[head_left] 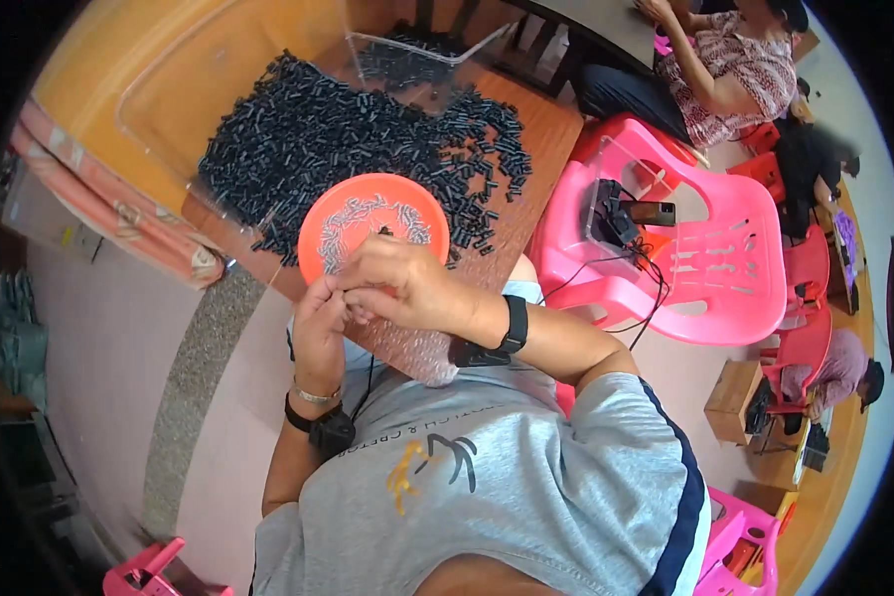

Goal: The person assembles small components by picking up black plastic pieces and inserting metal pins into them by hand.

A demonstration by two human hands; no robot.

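My left hand [320,320] and my right hand [399,282] meet at the near rim of a round orange dish [318,214]. The fingers of both are pinched together. Whatever lies between the fingertips is too small or too hidden to name. In the dish lie many small silvery metal pieces [340,224], spread in a ring, and a dark bit shows just above my right knuckles. Behind and around the dish, a large heap of short black cylindrical parts [308,139] covers much of the brown tabletop [546,134].
A clear plastic bin [457,55] with more black parts stands at the table's far side. To the right, a pink plastic chair [710,288] holds a clear box, a dark device [654,213] and cables. Another person [735,74] sits beyond it. A patterned curtain [119,199] hangs at left.
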